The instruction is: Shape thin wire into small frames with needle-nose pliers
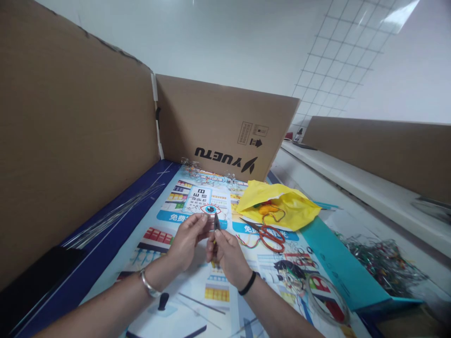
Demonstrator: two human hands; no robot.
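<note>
A clear plastic ring of tape [326, 300] is seen lying nearest the viewer on the printed poster [197, 300] that covers the counter [105, 249], and a small black knob-shaped item [162, 300] lies on the poster below the left wrist. Above the poster, the left hand [188, 244] and the right hand [227, 256] are held together, nearly touching. The right hand's grip is closed around a small dark pair of pliers [216, 223], whose tip points upward; the left hand's fingers are pinched at that tip, though what is held there is too small to be made out. A silver bangle [148, 284] is worn on the left wrist and a black band [247, 284] on the right. Just beyond the right hand, red-handled scissors [269, 234] lie on the poster beside a crumpled yellow plastic bag [278, 202]. A bundle of thin straight metal wires [112, 216] lies to the left on the blue surface, and a tangled heap of bent wire pieces [382, 260] rests well to the right. At the back, brown cardboard panels [218, 126] are stood upright around the counter.
</note>
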